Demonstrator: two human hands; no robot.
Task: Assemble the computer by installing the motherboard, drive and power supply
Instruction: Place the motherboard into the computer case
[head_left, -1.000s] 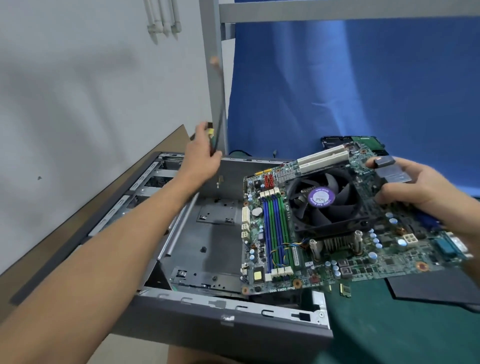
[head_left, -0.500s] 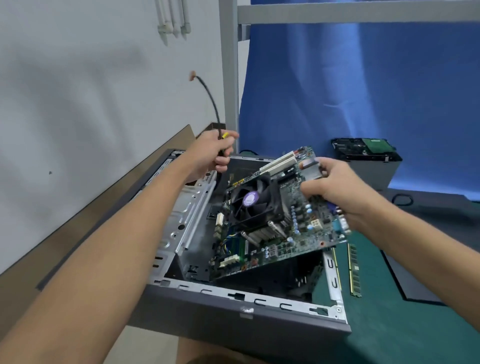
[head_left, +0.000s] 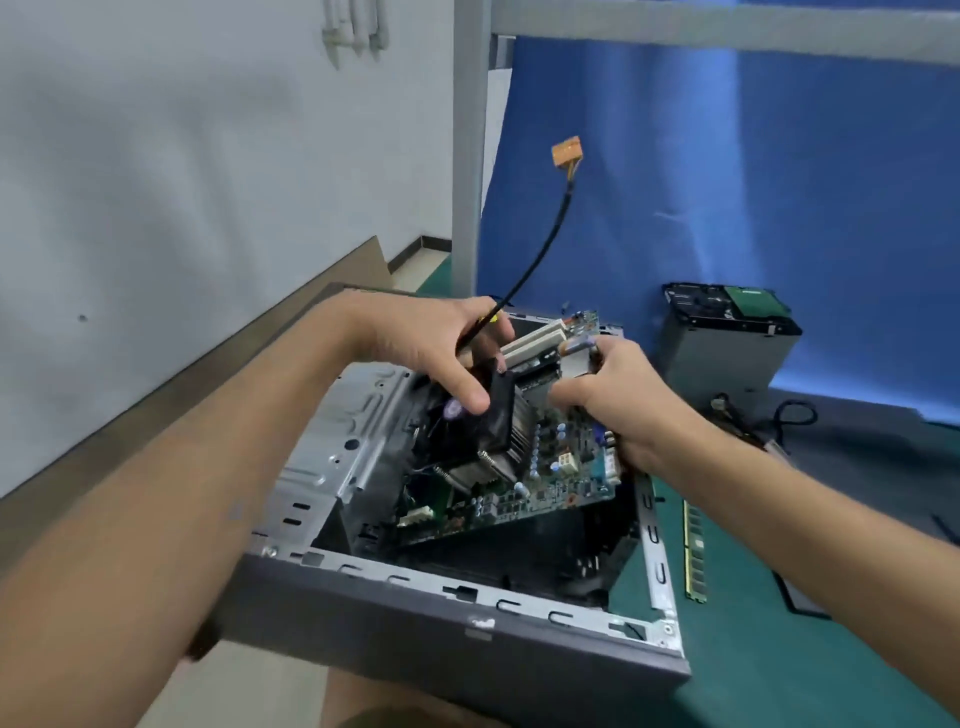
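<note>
Since half a second ago the motherboard (head_left: 524, 486) has tipped steeper and sunk deeper into the case (head_left: 415, 618). The left hand (head_left: 431, 348) has crossed over onto it and brought the black cable (head_left: 540, 249) along. The cable's orange plug (head_left: 566, 151) now stands up against the blue cloth (head_left: 753, 182) rather than the wall.

The board's left edge is low inside the case, close beside the silver bracket (head_left: 332, 457) along the left side. Its right edge rides above the case's right wall (head_left: 655, 551), near that rim. Dark open floor shows between the board's near edge and the case's near wall, so there is room on that side. At the far end the white slots (head_left: 530, 345) rise above the case.

The left hand pinches the cable between curled fingers, and its thumb rests on the black fan (head_left: 501, 415). The right hand (head_left: 618, 405) is clamped on the board's raised right side, fingers curled round the edge by a small silver block (head_left: 574, 364).

The case lies open side up and holds only the tilted board, as far as can be seen. Its far right corner is hidden behind the hands.

To the right, on the green mat (head_left: 779, 660), a memory stick (head_left: 695, 556) lies just beside the case wall, parallel to it. Farther back stands a grey metal box (head_left: 722, 364), well apart from the case, with a drive (head_left: 727, 306) set in its top and loose cables at its foot. A grey post (head_left: 470, 156) rises behind the case.
</note>
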